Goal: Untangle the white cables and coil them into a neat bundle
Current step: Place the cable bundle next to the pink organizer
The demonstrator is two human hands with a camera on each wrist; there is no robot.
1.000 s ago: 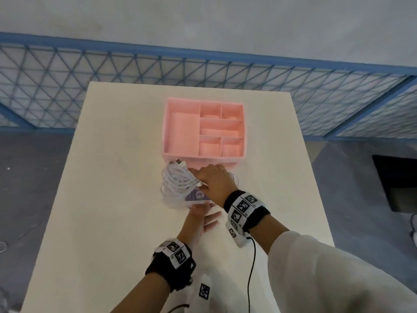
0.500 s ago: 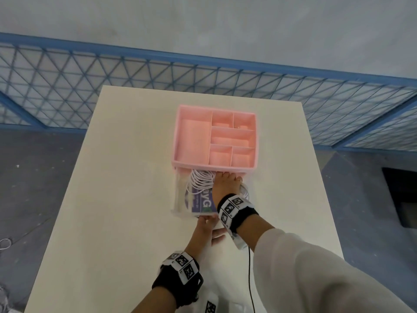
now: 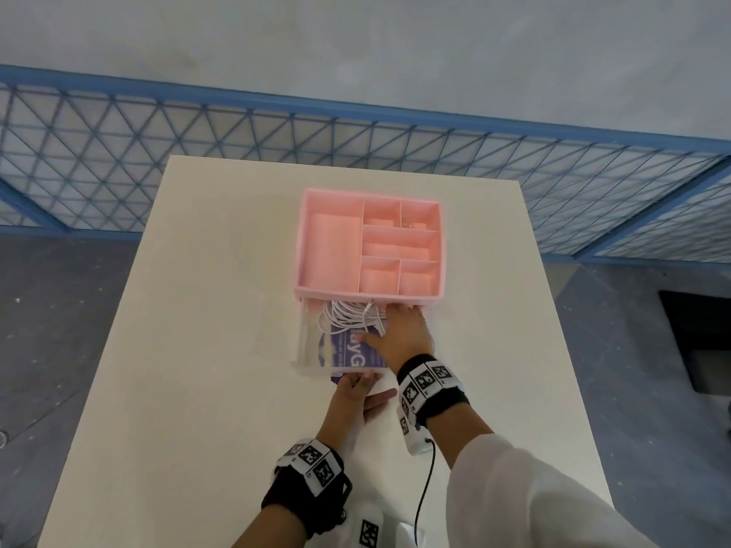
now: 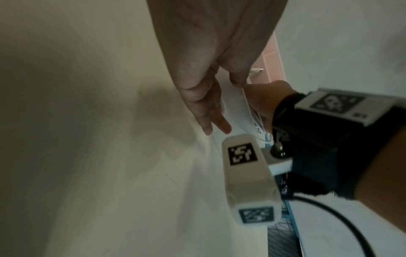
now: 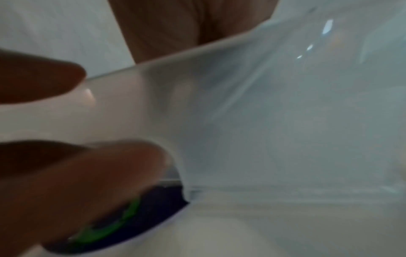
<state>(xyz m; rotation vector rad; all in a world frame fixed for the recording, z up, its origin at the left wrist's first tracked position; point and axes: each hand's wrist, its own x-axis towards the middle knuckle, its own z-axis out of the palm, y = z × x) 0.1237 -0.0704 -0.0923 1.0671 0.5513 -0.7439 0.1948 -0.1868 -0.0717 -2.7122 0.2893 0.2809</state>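
The white cable bundle point(image 3: 348, 316) lies coiled at the back of a clear drawer point(image 3: 302, 350), on a purple packet point(image 3: 348, 354). The drawer is pulled out from under the pink organizer point(image 3: 300, 247). My right hand point(image 3: 399, 334) lies flat inside the drawer just right of the cables. Its thumb rests on the packet and its fingertips reach the organizer's front. In the right wrist view blurred fingers point(image 5: 98, 182) lie straight over the packet point(image 5: 131, 217). My left hand point(image 3: 354, 389) touches the drawer's front wall with straight fingers point(image 4: 211, 104). A cable plug point(image 4: 256, 70) shows beyond them.
Everything stands on a cream table point(image 3: 197, 350) with bare surface left and right of the organizer. A blue mesh fence point(image 3: 237, 132) runs behind the far edge. The grey floor drops away on both sides. A black wire point(image 3: 425, 496) hangs from my right wrist band.
My right hand carried the cable bundle from above the drawer's left front to the drawer's back and let it go, then flattened beside it. The left hand stayed at the drawer front.
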